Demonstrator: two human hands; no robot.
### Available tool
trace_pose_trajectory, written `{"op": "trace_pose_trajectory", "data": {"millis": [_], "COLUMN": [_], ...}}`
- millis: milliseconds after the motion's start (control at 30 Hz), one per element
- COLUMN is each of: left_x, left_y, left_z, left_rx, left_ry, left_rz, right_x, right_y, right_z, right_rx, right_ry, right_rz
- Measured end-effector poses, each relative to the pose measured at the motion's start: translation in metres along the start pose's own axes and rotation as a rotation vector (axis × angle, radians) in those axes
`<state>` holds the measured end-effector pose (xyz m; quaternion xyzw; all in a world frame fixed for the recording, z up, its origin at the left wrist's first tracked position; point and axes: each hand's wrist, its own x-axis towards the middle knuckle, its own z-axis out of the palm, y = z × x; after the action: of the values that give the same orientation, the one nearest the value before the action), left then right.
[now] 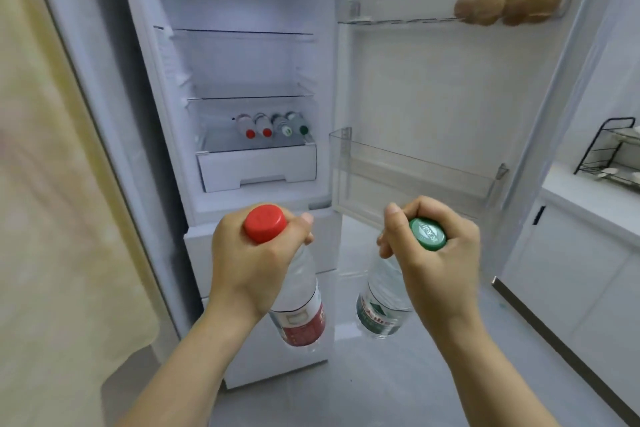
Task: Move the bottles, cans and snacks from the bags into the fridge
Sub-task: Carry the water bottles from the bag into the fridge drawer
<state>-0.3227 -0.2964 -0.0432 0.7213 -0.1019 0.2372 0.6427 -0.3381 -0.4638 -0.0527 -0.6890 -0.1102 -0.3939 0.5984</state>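
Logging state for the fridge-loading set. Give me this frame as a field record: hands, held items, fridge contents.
left hand: grips red-capped bottle at the neck, body hanging down
right hand: grips green-capped bottle at the neck, body hanging down
fridge: door open, both hands in front of it
stored: four bottles lying side by side above the white drawer, caps toward camera
door: brown oval items in the top rack
counter, right: black wire rack

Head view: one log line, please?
left hand: holds red-capped bottle | right hand: holds green-capped bottle | fridge: open, four bottles inside
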Motion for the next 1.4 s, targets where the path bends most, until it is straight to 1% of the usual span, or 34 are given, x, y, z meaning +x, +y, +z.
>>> {"op": "trace_pose_trajectory", "data": {"millis": [167,300,467,600,833,933,1100,1400], "left_x": [0.035,0.067,0.110,0.147,0.201,0.218,0.257,0.355], "left_y": [-0.022,-0.041,-0.067,-0.083,-0.108,-0.119,-0.137,-0.184], "left_z": [-0.047,-0.062,-0.062,-0.048,-0.029,-0.027,-0.029,-0.053], "left_rx": [0.025,0.033,0.057,0.088,0.135,0.159,0.170,0.120], "left_ry": [0.043,0.088,0.170,0.226,0.361,0.388,0.450,0.535], "left_rz": [0.004,-0.008,-0.005,0.005,0.017,0.010,0.055,0.179], "right_x": [0.009,0.029,0.066,0.104,0.166,0.179,0.203,0.250], "right_y": [0.010,0.026,0.059,0.090,0.140,0.155,0.184,0.229], "right_z": [0.063,0.097,0.129,0.146,0.175,0.186,0.212,0.285], "right_rx": [0.025,0.032,0.092,0.141,0.197,0.224,0.251,0.242], "right_ry": [-0.047,-0.093,-0.155,-0.186,-0.248,-0.258,-0.284,-0.250], "right_rz": [-0.009,-0.035,-0.074,-0.106,-0.126,-0.117,-0.104,-0.095]}}
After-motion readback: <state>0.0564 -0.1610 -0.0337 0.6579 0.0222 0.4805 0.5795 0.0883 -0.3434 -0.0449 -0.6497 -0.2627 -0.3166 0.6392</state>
